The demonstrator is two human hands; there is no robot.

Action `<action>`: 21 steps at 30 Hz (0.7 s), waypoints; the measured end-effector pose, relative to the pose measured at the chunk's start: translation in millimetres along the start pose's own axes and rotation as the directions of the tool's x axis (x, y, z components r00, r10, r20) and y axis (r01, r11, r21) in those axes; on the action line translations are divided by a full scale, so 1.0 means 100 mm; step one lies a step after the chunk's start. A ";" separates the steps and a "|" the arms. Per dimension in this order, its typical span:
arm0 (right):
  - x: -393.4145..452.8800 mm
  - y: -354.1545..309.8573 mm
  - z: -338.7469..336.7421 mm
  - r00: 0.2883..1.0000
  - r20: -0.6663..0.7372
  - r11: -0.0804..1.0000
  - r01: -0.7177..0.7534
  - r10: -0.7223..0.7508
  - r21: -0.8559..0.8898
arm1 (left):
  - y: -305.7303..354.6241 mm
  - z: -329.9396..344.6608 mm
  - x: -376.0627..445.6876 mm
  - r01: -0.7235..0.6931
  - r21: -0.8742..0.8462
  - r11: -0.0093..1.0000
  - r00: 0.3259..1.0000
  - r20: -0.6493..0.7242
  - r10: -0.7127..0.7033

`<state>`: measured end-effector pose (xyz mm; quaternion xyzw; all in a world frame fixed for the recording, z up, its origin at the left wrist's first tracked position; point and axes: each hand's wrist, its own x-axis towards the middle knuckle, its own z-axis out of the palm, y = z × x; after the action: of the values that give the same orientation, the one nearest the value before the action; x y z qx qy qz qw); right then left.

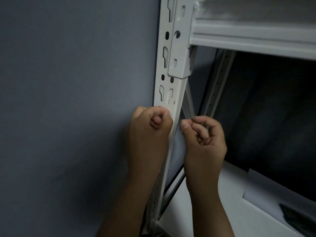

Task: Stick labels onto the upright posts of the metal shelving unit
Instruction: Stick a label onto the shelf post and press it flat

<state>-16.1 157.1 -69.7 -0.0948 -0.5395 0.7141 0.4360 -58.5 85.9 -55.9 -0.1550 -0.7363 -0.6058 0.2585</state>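
- Up close in the head view, the white upright post (171, 86) runs steeply top to bottom, leaning slightly, between the grey wall (68, 100) and the shelf beam (248, 38).
- My left hand (150, 124) is clenched against the post's front face; my right hand (203, 135) pinches at its right edge.
- Whether either holds a label, I cannot tell; my fingers (186, 124) hide it.
- Dark open bay lies right.

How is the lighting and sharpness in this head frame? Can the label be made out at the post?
Head view: dim, flat light, no glare; the shelf interior is nearly black. Soft overall, the upper beam smeared. Both hands, left hand and right hand, curl at the post; no label is distinguishable.
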 end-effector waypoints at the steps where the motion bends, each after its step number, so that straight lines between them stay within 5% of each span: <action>1: 0.00 0.00 0.00 1.000 -0.002 1.000 0.001 -0.001 0.004 | 0.00 0.01 0.00 -0.001 0.010 1.000 1.000 -0.002 0.001; 14: 0.00 0.00 0.00 1.000 0.010 1.000 0.006 -0.006 -0.011 | 0.03 0.01 -0.01 -0.069 0.176 0.982 0.997 -0.011 0.072; 21: 0.02 0.01 -0.01 1.000 0.006 1.000 -0.017 0.017 0.003 | -0.02 -0.02 -0.03 -0.046 0.127 0.991 0.996 -0.075 0.056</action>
<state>-17.6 158.9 -70.6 -0.0966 -0.5390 0.7188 0.4284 -56.6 84.2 -59.6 -0.1334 -0.7579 -0.5572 0.3119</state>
